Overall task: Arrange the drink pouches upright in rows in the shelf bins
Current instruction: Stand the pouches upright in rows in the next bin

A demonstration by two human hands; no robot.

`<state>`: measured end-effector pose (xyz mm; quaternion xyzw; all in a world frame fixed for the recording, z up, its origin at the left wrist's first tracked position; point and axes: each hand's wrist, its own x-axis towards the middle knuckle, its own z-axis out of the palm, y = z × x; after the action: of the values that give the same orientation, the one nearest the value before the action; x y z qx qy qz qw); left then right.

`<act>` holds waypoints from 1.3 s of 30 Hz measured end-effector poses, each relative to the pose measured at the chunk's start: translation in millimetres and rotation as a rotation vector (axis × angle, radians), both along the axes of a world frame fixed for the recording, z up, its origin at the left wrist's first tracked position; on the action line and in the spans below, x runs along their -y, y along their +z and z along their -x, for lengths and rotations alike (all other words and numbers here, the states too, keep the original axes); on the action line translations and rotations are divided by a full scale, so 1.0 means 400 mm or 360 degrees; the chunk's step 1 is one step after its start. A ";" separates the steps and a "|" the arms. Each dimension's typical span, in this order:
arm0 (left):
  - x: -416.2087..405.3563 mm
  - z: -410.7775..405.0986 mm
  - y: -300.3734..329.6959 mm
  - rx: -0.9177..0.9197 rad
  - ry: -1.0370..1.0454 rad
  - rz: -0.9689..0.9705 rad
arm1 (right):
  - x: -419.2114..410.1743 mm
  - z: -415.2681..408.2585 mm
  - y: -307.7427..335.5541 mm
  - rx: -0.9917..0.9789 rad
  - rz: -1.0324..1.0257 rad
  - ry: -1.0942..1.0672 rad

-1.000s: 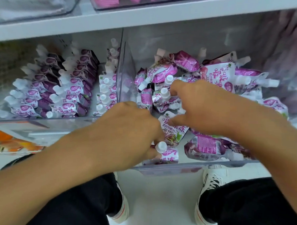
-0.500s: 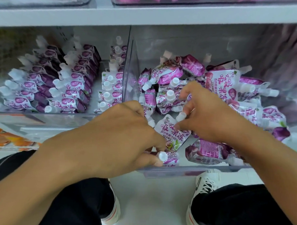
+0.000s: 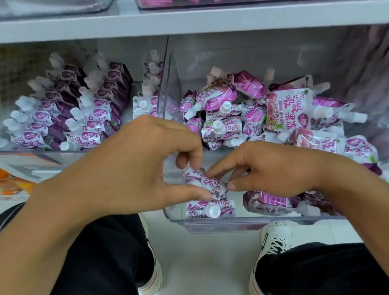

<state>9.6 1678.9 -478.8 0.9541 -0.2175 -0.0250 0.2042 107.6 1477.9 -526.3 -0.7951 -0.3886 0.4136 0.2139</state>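
The left hand (image 3: 143, 167) and the right hand (image 3: 275, 171) are both pinching one small drink pouch (image 3: 206, 182) between thumb and fingertips, near the front left corner of the clear right bin (image 3: 230, 223). The pouch is lying tilted, not standing up yet. Just under it, another pouch (image 3: 209, 210) is sitting against the front wall with its white cap pointing up at us. The held pouch is soft and squishy, so it could be slipping out of those light fingertip pinches, or flopping over as soon as the hands are letting go, because there is nothing behind it to lean on. The hands could also be bumping the front pouch and knocking it flat. Beside the right hand, a dark purple pouch (image 3: 267, 201) is lying on its side, and farther back a messy pile of pouches (image 3: 257, 114) is leaning every which way; a nudge might be sending some sliding forward into the open spot. In the left bin (image 3: 21, 150), the tidy rows of pouches (image 3: 79, 111) are standing well apart from the hands.
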 end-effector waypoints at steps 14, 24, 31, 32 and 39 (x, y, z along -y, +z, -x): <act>0.009 -0.020 -0.025 0.0012 -0.0143 -0.0610 | -0.038 -0.054 0.054 0.1184 -0.0165 -0.0192; -0.008 -0.010 -0.044 0.0087 -0.0066 -0.0403 | -0.002 -0.007 0.093 0.0434 -0.0229 -0.0194; -0.015 -0.008 -0.032 0.0103 0.0231 -0.0229 | -0.040 0.013 0.031 0.0167 -0.0232 -0.0123; -0.013 -0.008 -0.032 0.0095 0.0213 -0.0314 | -0.029 0.001 0.049 0.0137 -0.0245 -0.0110; -0.008 -0.008 -0.033 0.0051 0.0074 -0.0384 | -0.131 -0.093 0.083 0.1088 -0.0144 0.0387</act>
<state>12.7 1682.0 -492.0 0.9768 -0.1941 -0.0311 0.0848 145.0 1530.3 -493.2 -0.8251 -0.5474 0.1286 0.0559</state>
